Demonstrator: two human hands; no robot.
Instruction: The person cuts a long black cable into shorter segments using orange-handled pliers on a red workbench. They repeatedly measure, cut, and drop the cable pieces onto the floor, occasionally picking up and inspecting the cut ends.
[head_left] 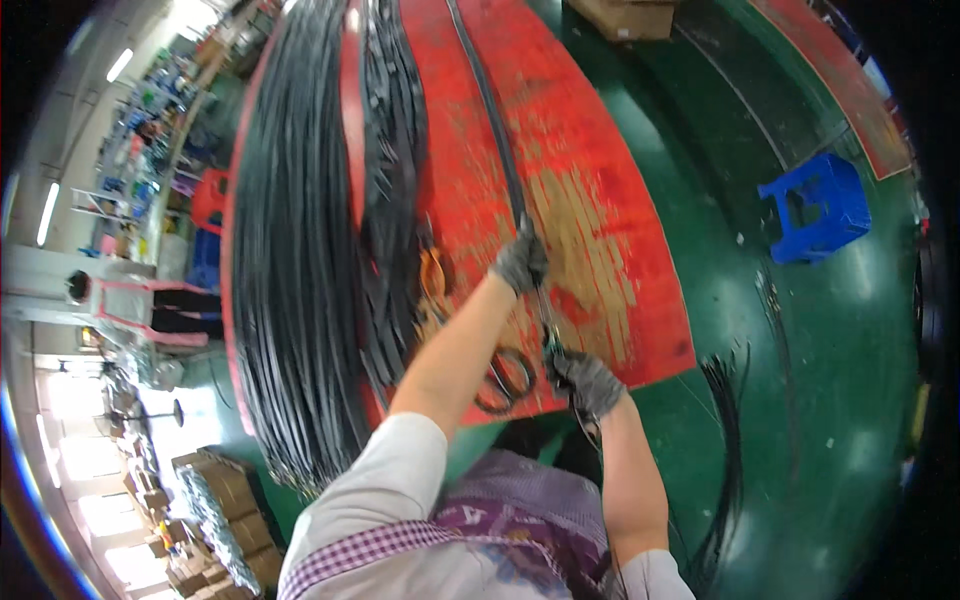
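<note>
My left hand (522, 260), in a dark grey glove, is closed around a long black sleeve (490, 105) that runs away from me along the red table (630, 240). A thin shiny strand (545, 308) stretches from it toward my right hand (592, 382), also gloved. That hand is closed at the near table edge on a dark cable end; its exact shape is blurred. Left of my hands lie orange-handled pliers (432, 272) and black ring-shaped loops (510, 378).
Two thick bundles of black strips, a wide one (300, 200) and a narrower one (390, 180), cover the table's left side. To the right, a blue stool (825, 210) and black cables (728, 430) are on the green floor. A person (140, 305) stands far left.
</note>
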